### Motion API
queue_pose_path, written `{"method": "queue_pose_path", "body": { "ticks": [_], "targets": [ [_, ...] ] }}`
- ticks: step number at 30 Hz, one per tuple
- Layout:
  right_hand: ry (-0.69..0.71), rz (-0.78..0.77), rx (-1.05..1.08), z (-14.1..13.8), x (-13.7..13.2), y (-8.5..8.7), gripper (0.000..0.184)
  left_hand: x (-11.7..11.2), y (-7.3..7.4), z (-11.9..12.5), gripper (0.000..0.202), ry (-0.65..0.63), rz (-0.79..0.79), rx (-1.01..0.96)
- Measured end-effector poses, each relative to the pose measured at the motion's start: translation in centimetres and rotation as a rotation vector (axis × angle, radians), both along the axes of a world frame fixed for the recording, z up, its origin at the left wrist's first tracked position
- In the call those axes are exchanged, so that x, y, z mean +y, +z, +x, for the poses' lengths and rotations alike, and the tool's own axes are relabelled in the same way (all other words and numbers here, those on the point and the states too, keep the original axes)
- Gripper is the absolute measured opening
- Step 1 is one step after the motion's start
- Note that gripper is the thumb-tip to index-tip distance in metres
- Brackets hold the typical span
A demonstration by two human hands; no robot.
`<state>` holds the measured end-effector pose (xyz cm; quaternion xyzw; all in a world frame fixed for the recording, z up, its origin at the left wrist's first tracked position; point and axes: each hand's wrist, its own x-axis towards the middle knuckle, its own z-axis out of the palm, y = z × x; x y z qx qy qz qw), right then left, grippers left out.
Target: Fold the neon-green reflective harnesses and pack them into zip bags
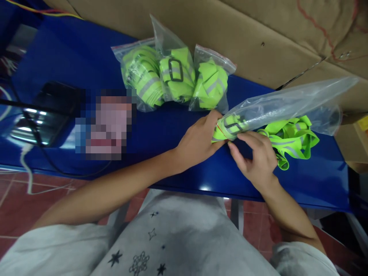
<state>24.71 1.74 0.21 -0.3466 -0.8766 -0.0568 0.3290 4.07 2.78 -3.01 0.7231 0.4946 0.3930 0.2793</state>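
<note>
A neon-yellow reflective strap (217, 134), rolled up with a dark buckle, lies partly inside a clear zip bag (276, 105) whose red-lined mouth faces left. My left hand (198, 140) is closed around the strap's outer end at that mouth, its fingertips hidden behind. My right hand (257, 155) touches the bag's lower edge with thumb and forefinger, the other fingers curled. Just beyond my right hand, a loose neon reflective strap (296, 143) lies in a tangle, partly behind the bag's far end.
Three filled zip bags of neon straps, a left one (143, 78), a middle one (178, 76) and a right one (211, 84), stand along the back of the blue table (172, 168). Brown cardboard (244, 38) walls the rear. A black device (48, 115) with cables sits left, beside a pixelated patch.
</note>
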Motion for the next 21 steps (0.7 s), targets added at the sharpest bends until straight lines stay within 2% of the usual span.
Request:
{"method": "queue_pose_path", "body": {
  "ticks": [4, 9, 14, 18, 21],
  "targets": [
    [0.057, -0.020, -0.040, -0.2, 0.1, -0.3, 0.036, 0.0, -0.7, 0.2, 0.040, 0.007, 0.008, -0.037],
    [0.127, -0.022, -0.112, -0.6, 0.5, -0.9, 0.029, 0.5, -1.3, 0.1, 0.057, -0.013, -0.029, -0.116],
    [0.008, -0.002, -0.003, -0.6, 0.4, -1.2, 0.046, 0.7, -1.2, 0.4, 0.050, 0.012, -0.023, -0.117],
    [-0.001, -0.005, -0.034, -0.6, 0.4, -1.2, 0.045, 0.6, -1.2, 0.7, 0.051, 0.077, -0.007, -0.143],
    [0.027, -0.017, -0.060, -0.7, 0.6, -1.1, 0.041, 0.6, -0.9, 0.6, 0.068, 0.062, -0.058, -0.182]
  ]
}}
